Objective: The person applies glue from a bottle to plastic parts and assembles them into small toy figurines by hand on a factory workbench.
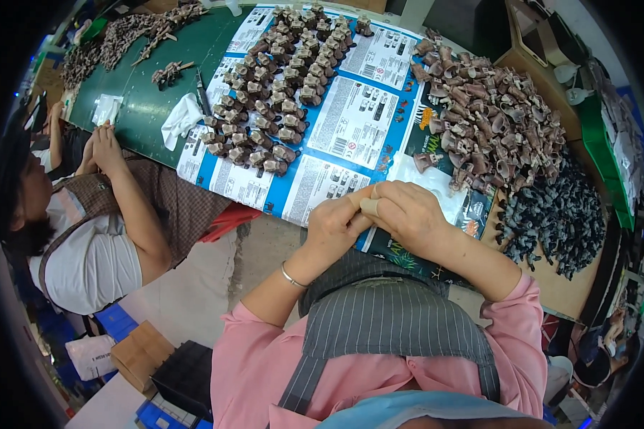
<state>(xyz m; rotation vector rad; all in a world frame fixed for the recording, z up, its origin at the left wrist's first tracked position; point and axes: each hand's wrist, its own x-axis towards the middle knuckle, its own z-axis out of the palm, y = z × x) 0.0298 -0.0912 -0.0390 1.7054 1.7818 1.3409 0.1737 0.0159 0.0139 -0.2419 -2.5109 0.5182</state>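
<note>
My left hand (334, 223) and my right hand (413, 217) meet at the table's near edge, fingers bent and pressed together. Pale finger covers wrap some of the fingers. Whatever they pinch between them is hidden by the fingers. Just beyond my right hand, one loose brownish hollow piece (423, 163) lies by a clear plastic sheet (447, 194). A large heap of similar hollow brown pieces (490, 118) spreads to the right. Ahead and to the left, several brown figure-like pieces (265, 114) stand in rows on a blue and white printed sheet (354, 118).
Dark blue-grey small parts (554, 214) are heaped on cardboard at the right. A white cloth (182, 120) and a dark pen-like tool (203, 93) lie on the green table (139, 93). At left, a co-worker's hands (101, 151) are held together. More brown pieces (114, 43) lie far left.
</note>
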